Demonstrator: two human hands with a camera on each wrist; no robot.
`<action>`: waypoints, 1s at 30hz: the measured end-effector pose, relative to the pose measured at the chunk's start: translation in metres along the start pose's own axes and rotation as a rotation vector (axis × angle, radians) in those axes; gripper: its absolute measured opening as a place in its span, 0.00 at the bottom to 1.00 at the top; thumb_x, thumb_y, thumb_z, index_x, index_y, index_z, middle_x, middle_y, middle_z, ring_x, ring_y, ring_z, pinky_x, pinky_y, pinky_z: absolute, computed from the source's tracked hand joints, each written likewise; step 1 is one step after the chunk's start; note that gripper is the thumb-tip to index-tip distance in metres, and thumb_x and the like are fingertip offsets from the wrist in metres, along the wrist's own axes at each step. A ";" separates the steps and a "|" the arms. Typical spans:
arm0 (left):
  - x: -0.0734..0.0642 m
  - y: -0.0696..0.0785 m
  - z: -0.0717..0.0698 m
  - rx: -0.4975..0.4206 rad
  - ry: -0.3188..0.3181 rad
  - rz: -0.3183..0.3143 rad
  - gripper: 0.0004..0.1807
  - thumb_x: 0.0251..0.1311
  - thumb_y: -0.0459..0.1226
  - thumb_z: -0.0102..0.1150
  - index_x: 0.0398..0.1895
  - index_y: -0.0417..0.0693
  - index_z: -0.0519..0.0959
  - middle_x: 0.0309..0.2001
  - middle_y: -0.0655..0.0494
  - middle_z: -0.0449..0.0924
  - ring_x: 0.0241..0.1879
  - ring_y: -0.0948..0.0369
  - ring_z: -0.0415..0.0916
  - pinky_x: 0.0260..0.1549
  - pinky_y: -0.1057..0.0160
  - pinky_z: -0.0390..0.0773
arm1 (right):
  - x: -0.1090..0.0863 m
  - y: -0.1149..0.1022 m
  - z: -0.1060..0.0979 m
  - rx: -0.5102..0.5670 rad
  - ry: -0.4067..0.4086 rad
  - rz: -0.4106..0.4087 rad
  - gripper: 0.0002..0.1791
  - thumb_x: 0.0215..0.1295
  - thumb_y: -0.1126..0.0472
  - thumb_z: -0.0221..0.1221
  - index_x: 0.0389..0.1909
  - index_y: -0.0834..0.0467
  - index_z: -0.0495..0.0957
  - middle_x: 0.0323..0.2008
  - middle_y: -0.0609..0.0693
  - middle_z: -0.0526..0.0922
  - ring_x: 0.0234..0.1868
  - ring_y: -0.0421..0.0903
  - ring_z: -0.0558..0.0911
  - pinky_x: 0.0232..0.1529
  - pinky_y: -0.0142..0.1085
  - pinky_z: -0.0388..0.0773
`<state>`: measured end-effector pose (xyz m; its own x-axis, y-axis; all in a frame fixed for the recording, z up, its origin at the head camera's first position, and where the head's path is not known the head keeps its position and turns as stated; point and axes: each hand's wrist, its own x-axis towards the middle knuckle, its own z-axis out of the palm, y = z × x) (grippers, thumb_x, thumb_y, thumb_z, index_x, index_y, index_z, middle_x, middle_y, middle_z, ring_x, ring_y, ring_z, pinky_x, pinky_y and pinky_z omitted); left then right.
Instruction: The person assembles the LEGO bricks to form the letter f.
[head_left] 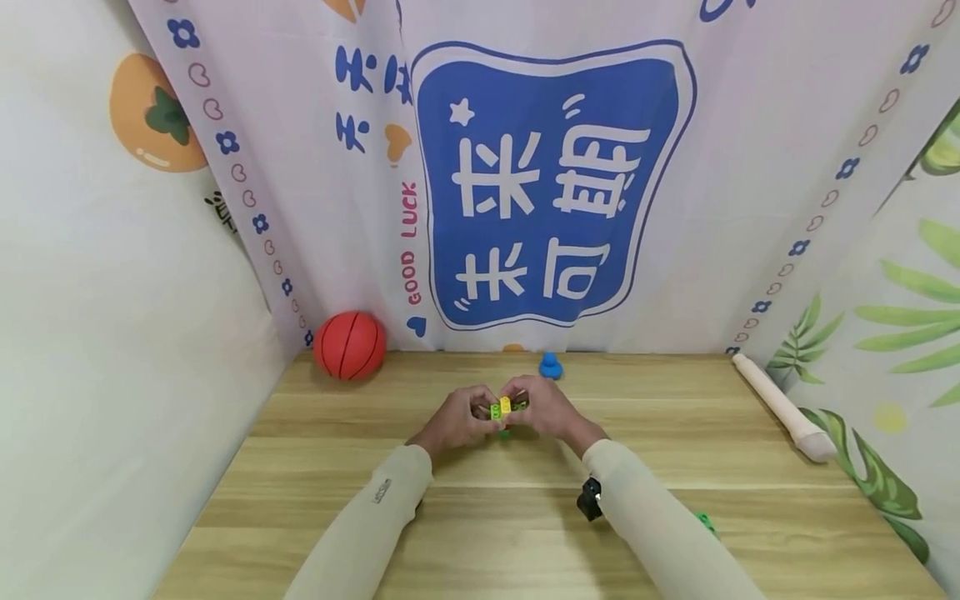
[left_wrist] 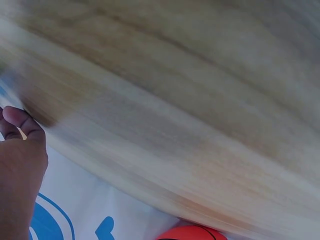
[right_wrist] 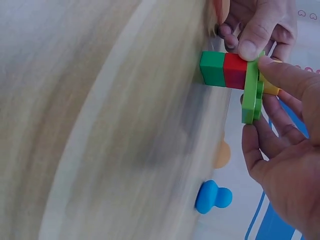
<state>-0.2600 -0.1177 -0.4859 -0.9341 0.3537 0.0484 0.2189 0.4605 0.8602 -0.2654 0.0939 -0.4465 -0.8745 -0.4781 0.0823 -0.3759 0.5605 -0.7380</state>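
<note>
One red ball (head_left: pixel 349 346) sits at the far left of the desk (head_left: pixel 510 525); pink "GOOD LUCK" runs sideways up the cloth (head_left: pixel 375 275). The left arm reaches forward and inward, its sleeve (head_left: pixel 378 500) print too small to read surely. The left hand (head_left: pixel 459 417) and the inward-angled right hand (head_left: pixel 551 406) pinch one stack (right_wrist: pixel 235 71) between them: four blocks, green, red, light green, yellow. Rightward follow one blue knob (head_left: pixel 551 367), one green piece (head_left: pixel 706 522), one pale tube (head_left: pixel 783 408).

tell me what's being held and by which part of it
A toy-brick build, held by its light green brick in the left and right hands.
</note>
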 end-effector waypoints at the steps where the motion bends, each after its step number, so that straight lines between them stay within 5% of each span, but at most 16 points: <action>1: 0.000 0.000 0.000 0.001 -0.001 -0.001 0.12 0.62 0.35 0.78 0.44 0.49 0.84 0.46 0.54 0.89 0.40 0.60 0.81 0.43 0.64 0.84 | 0.000 0.000 0.000 0.000 0.002 0.003 0.13 0.60 0.69 0.76 0.44 0.57 0.87 0.48 0.53 0.90 0.51 0.50 0.90 0.52 0.41 0.88; 12: 0.000 0.002 -0.002 -0.002 -0.006 0.006 0.13 0.62 0.33 0.77 0.46 0.47 0.84 0.48 0.51 0.87 0.42 0.61 0.83 0.43 0.66 0.86 | 0.006 -0.007 -0.004 -0.127 -0.011 0.017 0.13 0.57 0.65 0.79 0.42 0.53 0.89 0.43 0.47 0.89 0.46 0.43 0.88 0.53 0.41 0.87; 23: -0.002 -0.001 -0.001 0.006 -0.017 0.004 0.12 0.62 0.34 0.78 0.45 0.47 0.84 0.47 0.52 0.88 0.42 0.61 0.83 0.45 0.63 0.86 | 0.003 -0.004 0.002 -0.076 -0.008 0.057 0.13 0.58 0.64 0.79 0.42 0.53 0.88 0.41 0.47 0.90 0.44 0.42 0.86 0.51 0.40 0.86; 30: -0.001 0.003 -0.002 0.012 -0.032 0.021 0.12 0.62 0.35 0.78 0.45 0.50 0.84 0.45 0.54 0.87 0.40 0.61 0.80 0.41 0.67 0.82 | -0.004 -0.003 -0.009 -0.058 -0.051 -0.028 0.12 0.65 0.65 0.75 0.48 0.57 0.88 0.47 0.52 0.92 0.53 0.52 0.87 0.59 0.51 0.85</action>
<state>-0.2595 -0.1186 -0.4824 -0.9198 0.3892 0.0500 0.2421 0.4627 0.8528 -0.2632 0.1005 -0.4385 -0.8471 -0.5271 0.0673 -0.4184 0.5837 -0.6959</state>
